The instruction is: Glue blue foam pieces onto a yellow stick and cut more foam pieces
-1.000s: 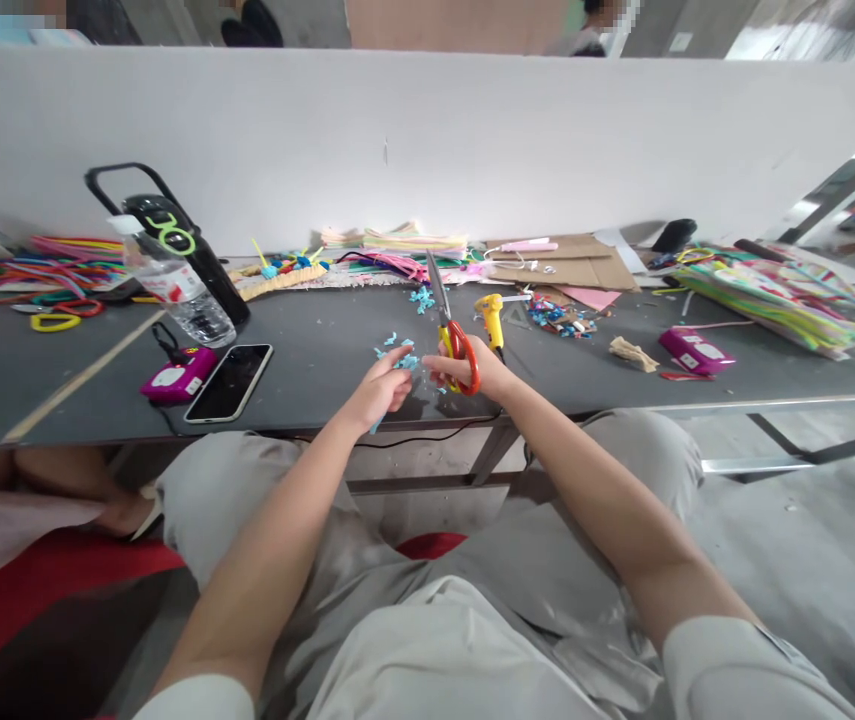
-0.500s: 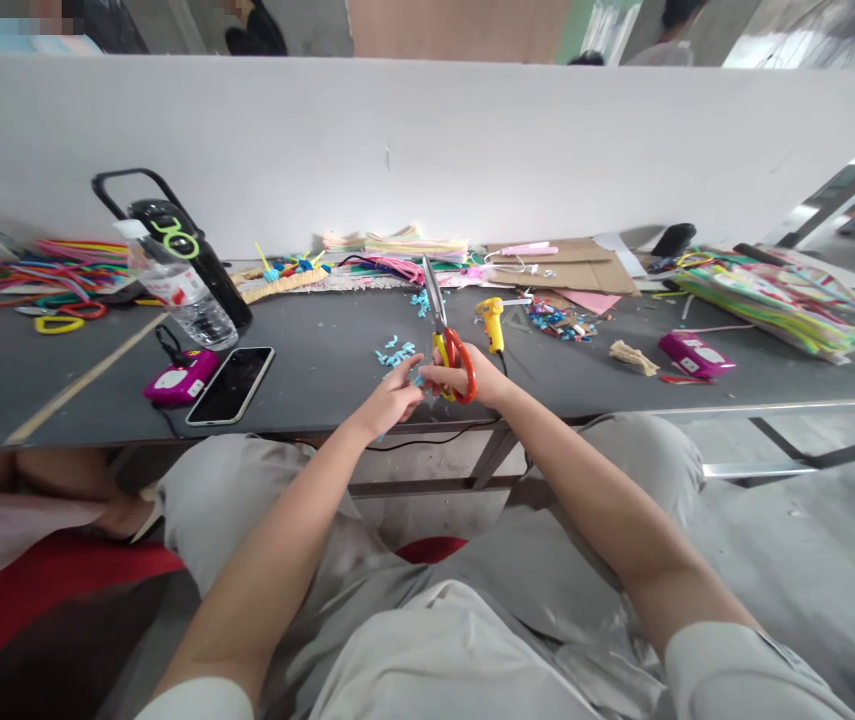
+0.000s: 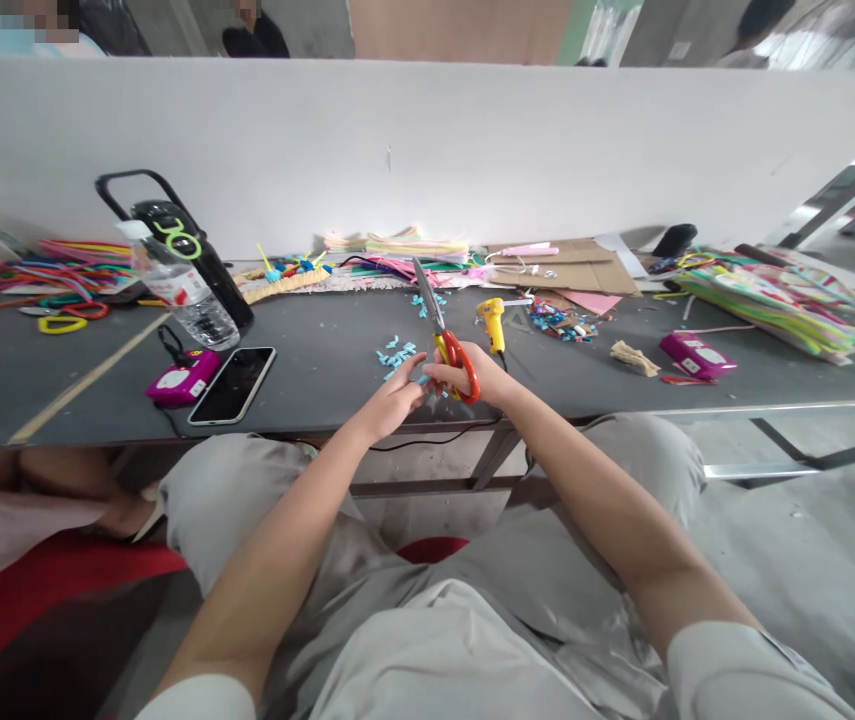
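My right hand (image 3: 481, 378) is closed around scissors (image 3: 457, 365) with orange and yellow handles. Their metal blades point away from me over the table and look nearly closed. Close to its left, my left hand (image 3: 394, 402) has its fingers bent together at a small light blue piece (image 3: 422, 379). That piece sits between the fingertips of both hands and is partly hidden by them. Just beyond my left hand lie several light blue snippets (image 3: 399, 352). More blue bits (image 3: 419, 300) lie near the scissor tips.
A yellow glue gun (image 3: 495, 325) lies right of the scissors, near a pile of colourful bits (image 3: 562, 322). On the left are a phone (image 3: 233, 385), a purple box (image 3: 183, 378), a water bottle (image 3: 191, 300) and a black flask (image 3: 213, 265). Pipe cleaners (image 3: 772, 300) lie at right.
The scissors have turned slightly, their tips swinging to the left. My left hand has shifted a little, and its fingers sit closer to the right thumb.
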A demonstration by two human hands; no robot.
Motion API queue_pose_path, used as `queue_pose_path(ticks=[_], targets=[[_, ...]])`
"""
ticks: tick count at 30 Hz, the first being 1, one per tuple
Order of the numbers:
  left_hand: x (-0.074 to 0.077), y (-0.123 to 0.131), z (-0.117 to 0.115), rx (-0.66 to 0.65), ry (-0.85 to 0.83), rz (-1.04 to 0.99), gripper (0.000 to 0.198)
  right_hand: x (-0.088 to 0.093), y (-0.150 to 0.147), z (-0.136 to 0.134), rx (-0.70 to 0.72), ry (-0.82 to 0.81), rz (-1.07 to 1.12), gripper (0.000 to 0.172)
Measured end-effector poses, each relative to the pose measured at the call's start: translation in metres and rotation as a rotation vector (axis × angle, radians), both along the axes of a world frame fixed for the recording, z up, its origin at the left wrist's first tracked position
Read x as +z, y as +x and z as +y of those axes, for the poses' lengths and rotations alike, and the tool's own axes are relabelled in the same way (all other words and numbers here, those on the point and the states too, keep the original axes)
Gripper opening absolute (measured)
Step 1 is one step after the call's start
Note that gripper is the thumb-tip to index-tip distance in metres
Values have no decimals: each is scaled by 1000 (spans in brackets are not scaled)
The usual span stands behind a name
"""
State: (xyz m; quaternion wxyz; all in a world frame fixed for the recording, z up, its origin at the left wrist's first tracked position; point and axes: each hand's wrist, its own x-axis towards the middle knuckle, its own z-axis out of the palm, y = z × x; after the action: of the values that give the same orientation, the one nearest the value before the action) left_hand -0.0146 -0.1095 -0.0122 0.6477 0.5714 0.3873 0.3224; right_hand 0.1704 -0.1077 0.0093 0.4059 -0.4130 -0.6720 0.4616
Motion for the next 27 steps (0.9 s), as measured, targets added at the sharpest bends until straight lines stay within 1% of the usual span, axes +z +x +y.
queue_pose_path(ticks=[3,6,8,11,13,16,19,23,27], targets=[[4,-1,1,-24,-88,-15,64,3,3,-1,31,13,32,27],[6,-1,3,-62,-137,-35,59,3,5,-1,66,31,7,28],[6,-1,4,-125,-160,-58,47,3,4,-1,83,48,-25,30],[6,-2,4,-228,-183,-90,23,1,1,-1,104,106,-56,29],[7,-3,3,-267,-204,-94,15,-1,0,0,114,127,-59,29],[9,-4,2,-283,-244,-90,14,-3,-1,0,113,126,-44,29],[11,-6,1,-255,-261,-107,17,-7,0,2,113,124,-16,31],[11,-8,0,-212,-246,-79,18,-11,3,5,125,95,13,34],[9,-9,0,-209,-208,-18,20,-13,6,7,102,92,25,35]])
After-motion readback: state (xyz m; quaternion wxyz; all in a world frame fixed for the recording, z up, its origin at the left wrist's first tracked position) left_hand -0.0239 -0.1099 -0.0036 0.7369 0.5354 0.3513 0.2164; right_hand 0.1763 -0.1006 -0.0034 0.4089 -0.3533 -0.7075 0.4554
